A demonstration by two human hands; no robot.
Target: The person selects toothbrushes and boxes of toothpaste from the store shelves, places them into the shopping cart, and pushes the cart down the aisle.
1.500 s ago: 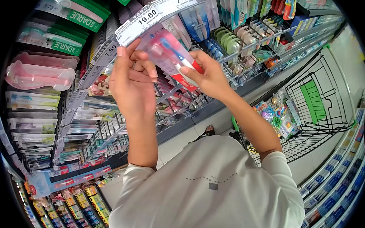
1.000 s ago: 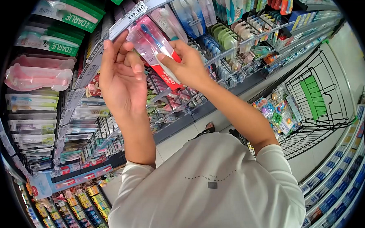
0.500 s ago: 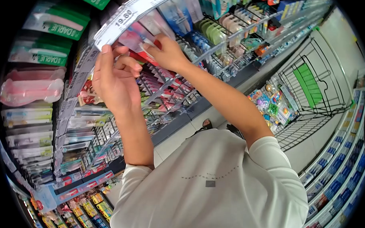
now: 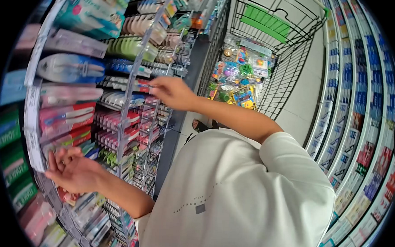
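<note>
My right hand (image 4: 172, 92) is closed at the edge of a red-and-white toothbrush pack (image 4: 140, 85), which lies level among the packs on the shelf hooks. How much of the pack is in my fingers is partly hidden. Lower left, my left hand (image 4: 74, 169) has its fingers apart and loosely curled, with nothing in it. It is beside the price strip (image 4: 35, 148) at the shelf edge. Just above it hangs a red-and-clear toothbrush pack (image 4: 69, 119), and a blue-and-clear pack (image 4: 71, 68) hangs farther up.
A black wire shopping cart (image 4: 290, 70) with a green panel (image 4: 264, 23) stands ahead, several colourful packaged items (image 4: 242, 73) in it. Curved shelves of boxes (image 4: 359, 107) run along the right. Green boxes (image 4: 11, 160) line the far left. Clear shelf dividers (image 4: 131, 77) cross the rack.
The view has turned towards the cart. My right hand has left the price strip area and moved along the rack to another row. My left hand stays near a price strip, fingers still apart.
</note>
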